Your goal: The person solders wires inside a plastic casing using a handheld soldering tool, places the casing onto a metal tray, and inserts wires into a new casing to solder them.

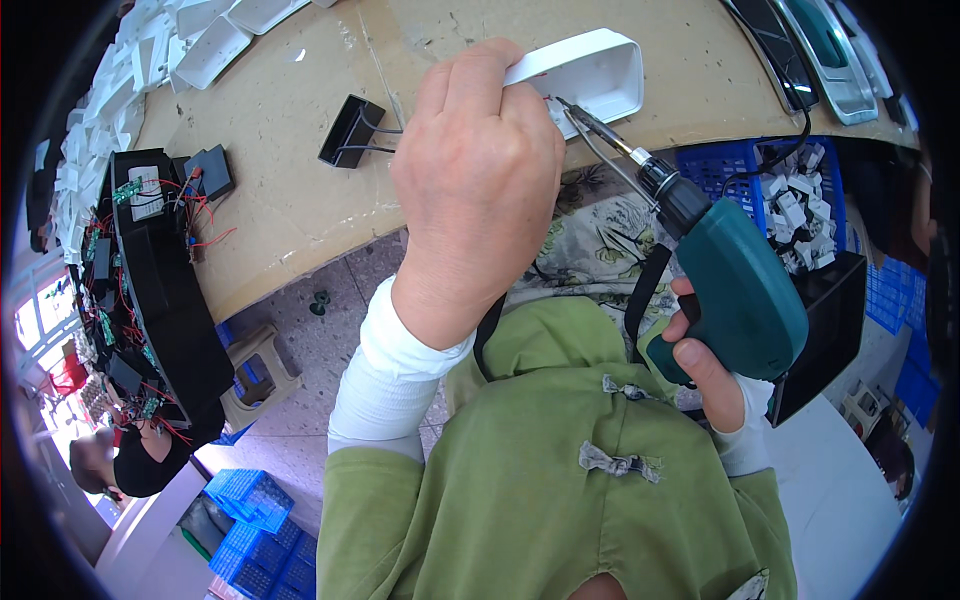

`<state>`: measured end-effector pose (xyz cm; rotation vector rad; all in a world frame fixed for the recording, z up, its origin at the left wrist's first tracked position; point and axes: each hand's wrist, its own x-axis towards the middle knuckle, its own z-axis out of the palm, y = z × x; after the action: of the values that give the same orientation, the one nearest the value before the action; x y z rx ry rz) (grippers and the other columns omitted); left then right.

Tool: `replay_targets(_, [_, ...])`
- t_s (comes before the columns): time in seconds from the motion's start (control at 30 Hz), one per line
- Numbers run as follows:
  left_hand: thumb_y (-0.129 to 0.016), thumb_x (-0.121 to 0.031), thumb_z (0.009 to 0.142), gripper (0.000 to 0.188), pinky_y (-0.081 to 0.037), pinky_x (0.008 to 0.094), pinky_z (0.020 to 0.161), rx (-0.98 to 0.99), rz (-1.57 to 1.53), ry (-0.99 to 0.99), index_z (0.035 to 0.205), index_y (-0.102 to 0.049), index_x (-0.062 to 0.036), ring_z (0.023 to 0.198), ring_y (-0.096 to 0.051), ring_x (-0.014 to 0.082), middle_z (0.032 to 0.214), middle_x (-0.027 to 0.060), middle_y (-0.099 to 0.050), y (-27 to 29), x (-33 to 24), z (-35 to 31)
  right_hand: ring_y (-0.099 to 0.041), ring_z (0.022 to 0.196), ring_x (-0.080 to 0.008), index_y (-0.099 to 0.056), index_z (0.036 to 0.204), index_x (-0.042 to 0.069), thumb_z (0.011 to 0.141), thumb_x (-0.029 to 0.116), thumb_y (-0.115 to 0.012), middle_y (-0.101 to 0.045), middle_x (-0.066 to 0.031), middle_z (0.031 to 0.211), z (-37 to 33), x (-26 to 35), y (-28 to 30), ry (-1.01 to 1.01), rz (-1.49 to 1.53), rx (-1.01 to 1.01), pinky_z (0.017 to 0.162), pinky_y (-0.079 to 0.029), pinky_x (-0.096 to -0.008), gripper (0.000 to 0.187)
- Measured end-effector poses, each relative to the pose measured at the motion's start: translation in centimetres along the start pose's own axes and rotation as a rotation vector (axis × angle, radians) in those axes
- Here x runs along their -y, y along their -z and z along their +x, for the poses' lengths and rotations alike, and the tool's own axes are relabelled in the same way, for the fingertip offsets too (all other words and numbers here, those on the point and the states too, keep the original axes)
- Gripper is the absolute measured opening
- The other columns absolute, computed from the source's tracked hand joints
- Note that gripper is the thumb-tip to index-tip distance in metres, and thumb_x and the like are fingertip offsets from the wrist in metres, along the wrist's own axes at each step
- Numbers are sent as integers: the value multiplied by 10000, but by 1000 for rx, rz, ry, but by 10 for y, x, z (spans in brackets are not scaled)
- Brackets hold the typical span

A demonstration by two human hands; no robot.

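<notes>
My left hand (480, 165) is closed on the near side of a white plastic housing (605, 75), tilted above the table's front edge. Its fingertips are mostly hidden. In my right hand (705, 370) is a dark green soldering gun (750, 285), gripped by its handle. The gun's metal tip and a thin feed tube beside it reach into the housing, close to small reddish bits that look like wire ends. A small open black box (352, 130) lies left of my left hand, and two grey wires run from it behind that hand.
White housings (212, 52) are heaped at the far left. A black bin (165, 290) with circuit boards and red wires stands at the left edge. Right of me, a blue basket (845, 190) holds small white parts, near a black box (825, 335). Another person (145, 460) sits lower left.
</notes>
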<state>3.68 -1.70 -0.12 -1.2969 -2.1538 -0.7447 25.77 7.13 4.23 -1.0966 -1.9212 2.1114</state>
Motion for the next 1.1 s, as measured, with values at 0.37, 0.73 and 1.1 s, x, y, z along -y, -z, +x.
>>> replay_targets(0.37, [-603,-5,644,62,-480,348,622,16,-34,24,671,-555,23,781,-562,279,935,125,-573,2,-1,-1,-538,834,-134,-482,1242,-11,770,174,-675,-549,-76,1102,-5,-9,4,141,119,7,749,-447,-285,543])
replay_targets(0.73, [-603,-9,653,69,-475,355,639,33,-64,33,690,-557,27,797,-552,286,945,126,-566,1,-1,1,-547,775,-135,-461,1183,-41,701,284,-751,-533,-70,1010,-7,-13,7,174,189,-52,716,-455,-295,649])
replay_targets(1.1, [-681,-30,655,117,-443,380,775,90,-148,28,750,-618,-4,856,-579,290,1017,152,-598,18,1,9,-561,764,-158,-431,1231,-31,741,227,-680,-525,-117,1111,1,-15,13,268,173,-107,701,-476,-324,607])
